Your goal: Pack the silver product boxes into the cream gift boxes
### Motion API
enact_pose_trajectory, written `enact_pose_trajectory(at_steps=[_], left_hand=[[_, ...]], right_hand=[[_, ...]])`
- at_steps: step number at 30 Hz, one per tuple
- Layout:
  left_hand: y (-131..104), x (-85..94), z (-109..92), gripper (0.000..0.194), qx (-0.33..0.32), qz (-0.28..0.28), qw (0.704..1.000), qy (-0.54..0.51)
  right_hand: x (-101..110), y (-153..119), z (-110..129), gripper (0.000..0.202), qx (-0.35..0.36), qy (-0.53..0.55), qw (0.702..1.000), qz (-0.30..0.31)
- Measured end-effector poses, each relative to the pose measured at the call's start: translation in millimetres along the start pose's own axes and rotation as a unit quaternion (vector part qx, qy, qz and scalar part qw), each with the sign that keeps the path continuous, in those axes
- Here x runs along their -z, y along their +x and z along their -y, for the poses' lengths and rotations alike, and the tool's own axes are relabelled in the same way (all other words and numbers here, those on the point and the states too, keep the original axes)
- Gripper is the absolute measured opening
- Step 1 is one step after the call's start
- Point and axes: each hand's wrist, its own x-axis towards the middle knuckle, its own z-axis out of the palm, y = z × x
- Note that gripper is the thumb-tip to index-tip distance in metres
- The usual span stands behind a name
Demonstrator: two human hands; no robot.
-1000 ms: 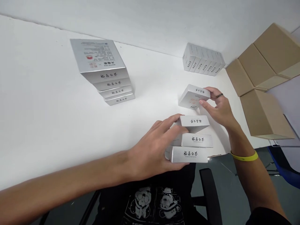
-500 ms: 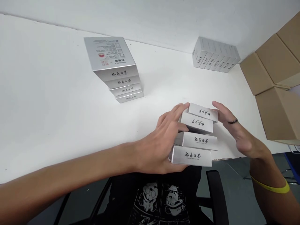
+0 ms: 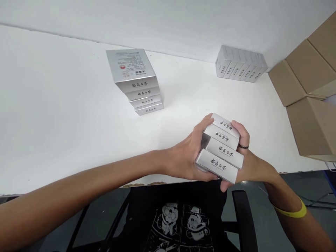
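Observation:
Several silver tea boxes (image 3: pixel 222 150) with black lettering are held in a row between my two hands, over the table's front edge. They are unevenly lined up and tilted. My left hand (image 3: pixel 190 154) wraps round their left ends, with fingers on the far box and the thumb under the near one. Around the right ends closes my right hand (image 3: pixel 245 157), a dark ring on one finger; part of its palm is hidden behind the boxes.
On the white table (image 3: pixel 78 105), a stepped stack of silver tea boxes (image 3: pixel 133 68) stands left of centre. A row of similar boxes (image 3: pixel 240 64) is at the back right by the wall. An open cardboard carton (image 3: pixel 301 87) is at the right edge. Below is a chair armrest (image 3: pixel 244 220).
My right hand has moved in from the right and now grips the boxes' right ends. The boxes have turned and are pressed closer together. The view has shifted slightly.

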Motion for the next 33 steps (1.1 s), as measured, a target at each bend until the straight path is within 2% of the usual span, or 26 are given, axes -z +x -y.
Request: enact_pose_trajectory(at_steps=[3, 6, 9, 13, 15, 18, 21, 24, 29, 33], left_hand=[[4, 1.8, -4, 0.138, -0.025, 0.093, 0.991, -0.096], [5, 1.0, -10, 0.139, -0.022, 0.108, 0.986, -0.125], [2, -3.4, -13, 0.138, -0.034, 0.093, 0.986, -0.133], [-2, -7.1, -14, 0.121, -0.041, 0.003, 0.992, -0.116], [-4, -4.7, -15, 0.112, -0.048, -0.019, 0.994, -0.096], [-5, 4.2, -13, 0.104, -0.072, -0.009, 0.995, -0.069], [-1, 13.9, -7, 0.1, -0.101, 0.024, 0.993, -0.057], [9, 18.3, 3, 0.101, -0.158, 0.035, 0.985, -0.053], [21, 18.7, 21, 0.107, -0.191, -0.027, 0.981, 0.003], [19, 28.9, 33, 0.138, -0.178, -0.042, 0.982, 0.042]], right_hand=[[-1, 4, 2, 0.161, -0.013, -0.02, 1.0, 0.013], [-1, 9, 2, 0.144, 0.015, -0.011, 1.0, 0.018], [0, 13, -2, 0.135, 0.042, -0.012, 0.999, 0.018], [2, 11, -11, 0.146, 0.038, -0.052, 0.997, -0.048], [-1, 5, -11, 0.147, 0.037, -0.053, 0.996, -0.066], [-8, -4, -3, 0.14, 0.019, -0.027, 0.996, -0.082], [-12, -7, 6, 0.13, -0.001, -0.014, 0.995, -0.1], [-9, -2, 7, 0.128, 0.008, -0.014, 0.995, -0.097], [-5, 7, 4, 0.122, 0.01, -0.02, 0.995, -0.096], [-13, 2, 9, 0.117, 0.055, -0.14, 0.975, -0.165]])
